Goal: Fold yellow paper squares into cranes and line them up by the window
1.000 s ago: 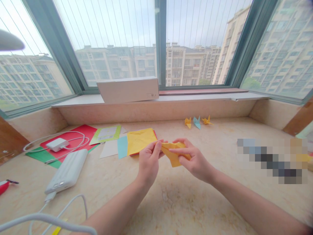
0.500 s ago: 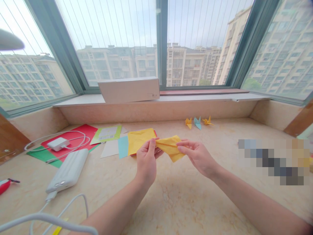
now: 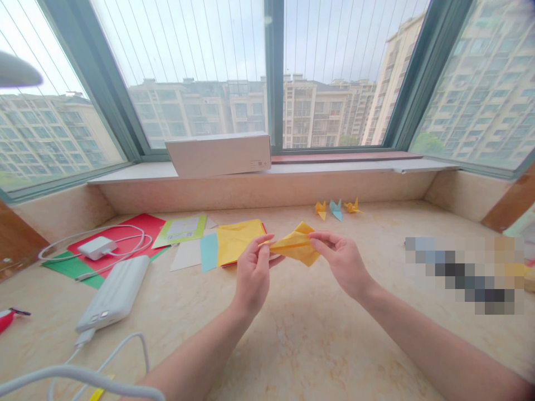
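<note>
A partly folded yellow paper (image 3: 296, 246) hangs in the air between both hands, above the marble sill (image 3: 301, 334). My left hand (image 3: 253, 273) pinches its left tip between thumb and fingers. My right hand (image 3: 340, 260) pinches its right side, fingers closed on the paper. Behind my left hand lies a stack of flat coloured sheets (image 3: 234, 240), yellow on top. Three small folded paper cranes (image 3: 336, 208), two yellow and one blue, stand further back near the wall.
A white power bank (image 3: 113, 294) with cable lies at the left, beside a white charger (image 3: 97, 247) on red and green sheets (image 3: 125, 234). A long white box (image 3: 219, 153) rests on the window ledge. A blurred patch sits at the right.
Both hands rose slightly with the yellow paper. The paper turned and spread, its upper flap now sticking up between the hands. My right hand shifted to the paper's right edge.
</note>
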The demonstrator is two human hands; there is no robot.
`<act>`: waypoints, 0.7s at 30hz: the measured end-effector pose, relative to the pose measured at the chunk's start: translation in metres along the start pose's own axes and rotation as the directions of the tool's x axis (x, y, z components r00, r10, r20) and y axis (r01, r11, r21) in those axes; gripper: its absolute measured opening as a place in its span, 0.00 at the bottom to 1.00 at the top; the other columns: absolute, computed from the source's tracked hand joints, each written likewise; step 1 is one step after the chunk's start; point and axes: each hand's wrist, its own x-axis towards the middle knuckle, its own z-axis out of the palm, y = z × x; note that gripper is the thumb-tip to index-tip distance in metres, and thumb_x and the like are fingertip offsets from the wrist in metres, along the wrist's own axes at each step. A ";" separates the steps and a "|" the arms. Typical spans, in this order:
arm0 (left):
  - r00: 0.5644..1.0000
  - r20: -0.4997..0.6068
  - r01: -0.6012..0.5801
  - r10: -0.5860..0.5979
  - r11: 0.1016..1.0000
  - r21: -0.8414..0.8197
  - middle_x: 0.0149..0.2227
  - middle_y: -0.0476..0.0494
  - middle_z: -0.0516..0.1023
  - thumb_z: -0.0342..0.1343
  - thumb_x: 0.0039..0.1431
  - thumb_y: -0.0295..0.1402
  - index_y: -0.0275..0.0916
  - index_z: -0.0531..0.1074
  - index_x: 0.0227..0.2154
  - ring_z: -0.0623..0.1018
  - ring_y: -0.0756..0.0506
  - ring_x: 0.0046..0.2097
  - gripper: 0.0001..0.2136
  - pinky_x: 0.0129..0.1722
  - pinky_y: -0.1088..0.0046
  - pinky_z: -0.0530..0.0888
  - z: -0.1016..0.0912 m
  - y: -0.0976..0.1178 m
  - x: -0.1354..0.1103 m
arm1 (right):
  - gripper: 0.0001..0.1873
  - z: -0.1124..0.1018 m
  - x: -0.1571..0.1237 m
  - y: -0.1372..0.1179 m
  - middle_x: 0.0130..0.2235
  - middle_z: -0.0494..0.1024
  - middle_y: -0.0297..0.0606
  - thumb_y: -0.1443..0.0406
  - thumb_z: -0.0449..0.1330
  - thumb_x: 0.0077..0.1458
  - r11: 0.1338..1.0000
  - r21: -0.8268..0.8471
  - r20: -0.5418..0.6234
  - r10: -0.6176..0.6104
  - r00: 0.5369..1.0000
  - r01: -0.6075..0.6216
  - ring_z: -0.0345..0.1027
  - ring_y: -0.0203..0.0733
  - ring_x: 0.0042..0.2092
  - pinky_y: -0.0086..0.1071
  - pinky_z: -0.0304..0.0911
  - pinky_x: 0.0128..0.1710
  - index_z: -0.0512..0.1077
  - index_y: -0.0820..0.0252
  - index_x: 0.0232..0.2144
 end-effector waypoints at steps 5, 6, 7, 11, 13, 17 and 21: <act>0.985 0.105 -0.159 0.140 0.966 0.206 0.39 0.41 0.82 0.61 0.56 0.40 0.39 0.81 0.39 0.81 0.41 0.41 0.12 0.44 0.65 0.79 -0.001 0.000 -0.004 | 0.16 -0.004 0.004 0.001 0.41 0.83 0.42 0.56 0.69 0.47 1.000 0.009 0.010 0.009 1.000 -0.009 0.75 0.46 0.42 0.42 0.67 0.46 0.80 0.58 0.37; 0.978 0.123 -0.192 0.165 0.949 0.249 0.40 0.41 0.83 0.62 0.55 0.39 0.40 0.81 0.40 0.81 0.41 0.41 0.12 0.44 0.66 0.78 -0.001 -0.001 -0.005 | 0.16 -0.005 0.005 0.002 0.40 0.83 0.41 0.56 0.69 0.47 1.000 0.024 0.009 0.017 1.000 -0.017 0.75 0.45 0.41 0.41 0.67 0.46 0.80 0.58 0.37; 0.971 0.140 -0.227 0.193 0.931 0.287 0.41 0.41 0.83 0.64 0.54 0.38 0.41 0.81 0.41 0.81 0.41 0.41 0.12 0.43 0.66 0.78 -0.002 -0.001 -0.005 | 0.16 -0.006 0.006 0.003 0.39 0.83 0.41 0.57 0.69 0.47 0.999 0.044 0.006 0.025 1.000 -0.025 0.75 0.45 0.40 0.41 0.67 0.46 0.80 0.58 0.37; 0.933 0.215 -0.356 0.290 0.836 0.417 0.37 0.43 0.84 0.62 0.56 0.36 0.44 0.82 0.39 0.81 0.43 0.36 0.09 0.41 0.68 0.76 -0.004 0.000 -0.004 | 0.16 -0.005 0.007 0.000 0.38 0.83 0.40 0.58 0.71 0.44 0.979 0.184 0.008 0.086 0.996 -0.086 0.75 0.44 0.41 0.41 0.67 0.48 0.80 0.59 0.36; 0.921 0.225 -0.387 0.317 0.804 0.451 0.31 0.44 0.83 0.61 0.58 0.36 0.44 0.82 0.38 0.80 0.45 0.33 0.08 0.38 0.69 0.76 -0.006 0.001 -0.003 | 0.16 -0.003 0.006 -0.003 0.38 0.83 0.40 0.59 0.72 0.42 0.955 0.264 0.023 0.134 0.991 -0.135 0.76 0.44 0.42 0.40 0.67 0.50 0.80 0.59 0.35; 0.929 0.194 -0.369 0.316 0.826 0.427 0.28 0.45 0.83 0.59 0.59 0.35 0.42 0.82 0.38 0.80 0.46 0.31 0.08 0.36 0.70 0.76 -0.007 -0.002 0.001 | 0.17 0.000 0.005 -0.009 0.39 0.83 0.39 0.60 0.74 0.40 0.919 0.363 0.022 0.158 0.987 -0.155 0.75 0.43 0.43 0.39 0.67 0.52 0.80 0.58 0.34; 0.964 0.144 -0.258 0.223 0.914 0.314 0.29 0.44 0.83 0.59 0.59 0.34 0.36 0.79 0.40 0.82 0.46 0.31 0.10 0.36 0.71 0.78 -0.005 -0.006 0.003 | 0.16 0.000 0.006 -0.008 0.38 0.83 0.37 0.60 0.75 0.38 0.918 0.377 -0.014 0.136 0.991 -0.120 0.75 0.42 0.42 0.37 0.67 0.51 0.80 0.57 0.33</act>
